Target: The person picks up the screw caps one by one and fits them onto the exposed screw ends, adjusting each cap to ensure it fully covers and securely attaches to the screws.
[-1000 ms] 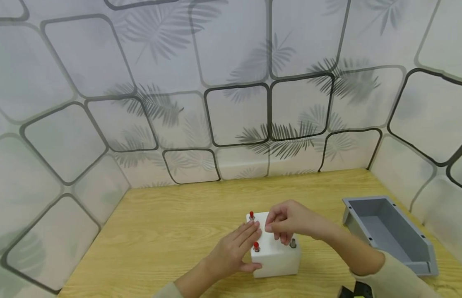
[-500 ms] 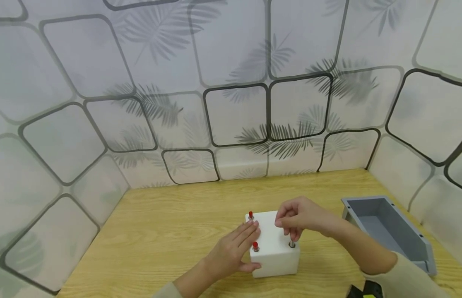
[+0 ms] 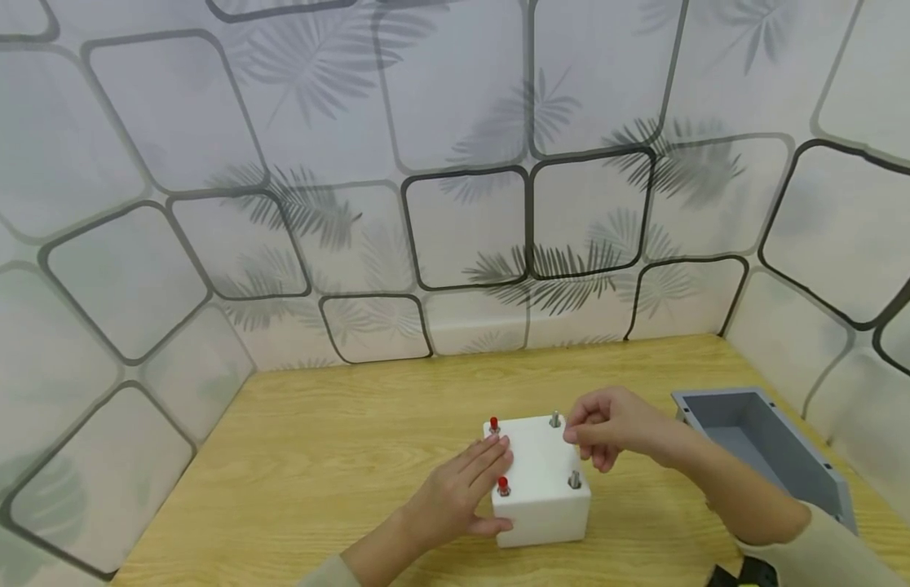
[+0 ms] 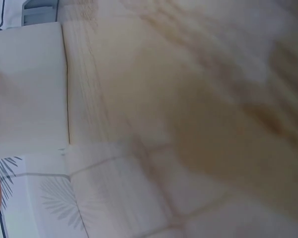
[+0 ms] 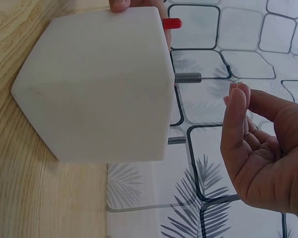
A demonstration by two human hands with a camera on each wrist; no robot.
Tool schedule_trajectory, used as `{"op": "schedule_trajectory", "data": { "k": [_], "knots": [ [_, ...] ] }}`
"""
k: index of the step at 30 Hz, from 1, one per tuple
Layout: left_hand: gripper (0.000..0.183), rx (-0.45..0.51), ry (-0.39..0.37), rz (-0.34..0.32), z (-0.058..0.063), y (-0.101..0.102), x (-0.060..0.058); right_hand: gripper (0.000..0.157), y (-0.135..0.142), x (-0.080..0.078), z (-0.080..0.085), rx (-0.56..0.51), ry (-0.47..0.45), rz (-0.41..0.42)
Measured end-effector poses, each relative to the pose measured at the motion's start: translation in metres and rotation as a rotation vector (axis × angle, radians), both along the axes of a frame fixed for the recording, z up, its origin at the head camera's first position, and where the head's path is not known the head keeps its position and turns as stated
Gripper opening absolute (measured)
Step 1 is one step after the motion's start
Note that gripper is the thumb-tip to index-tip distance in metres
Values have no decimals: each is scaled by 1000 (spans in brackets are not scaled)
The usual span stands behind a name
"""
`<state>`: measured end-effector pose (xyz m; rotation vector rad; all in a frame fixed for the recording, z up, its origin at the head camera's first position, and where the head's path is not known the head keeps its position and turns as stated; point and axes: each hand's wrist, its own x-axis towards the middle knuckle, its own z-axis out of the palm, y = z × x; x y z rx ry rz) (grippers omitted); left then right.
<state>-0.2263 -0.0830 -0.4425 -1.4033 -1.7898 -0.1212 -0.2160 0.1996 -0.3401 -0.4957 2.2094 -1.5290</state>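
White block: a plain white cube [image 3: 541, 481] sits on the wooden table [image 3: 337, 456], between the two hands and touching the left one.
Left hand: the left hand [image 3: 458, 493] lies against the cube's left side, fingers straight over the top edge, thumb on the near face; relaxed, not curled round anything.
Right hand: the right hand [image 3: 609, 424] hovers just beside the cube's far right corner, fingertips drawn together; whether they pinch something, I cannot tell.
Studs: two red-capped studs [image 3: 494, 424] stand on the side by the left hand's fingers; two bare threaded studs [image 3: 554, 419] stand on the side by the right hand, the far one just beside its fingertips.
Grey bin: an open grey bin [image 3: 774, 448] rests beyond the right wrist.
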Motion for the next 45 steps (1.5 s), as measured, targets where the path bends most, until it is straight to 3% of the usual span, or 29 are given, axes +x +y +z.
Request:
{"op": "schedule_trajectory", "data": {
  "k": [6, 15, 19, 25, 36, 45],
  "knots": [
    [74, -24, 28, -24, 1, -2, -5, 29, 8, 3, 1, 4, -18, -31],
    [85, -108, 60, -96, 12, -7, -16, 26, 20, 5, 1, -1, -6, -51],
    [89, -166, 47, -104, 17, -10, -20, 28, 24, 4, -4, 7, -5, -63],
    [90, -203, 89, -98, 19, -13, -24, 29, 27, 3, -7, 10, -13, -70],
    [95, -227, 16, -146, 17, -17, -33, 30, 39, 6, -2, 21, -53, -87],
    [96, -244, -11, -164, 15, -17, -40, 26, 51, 8, -2, 9, -26, -69]
  ]
}}
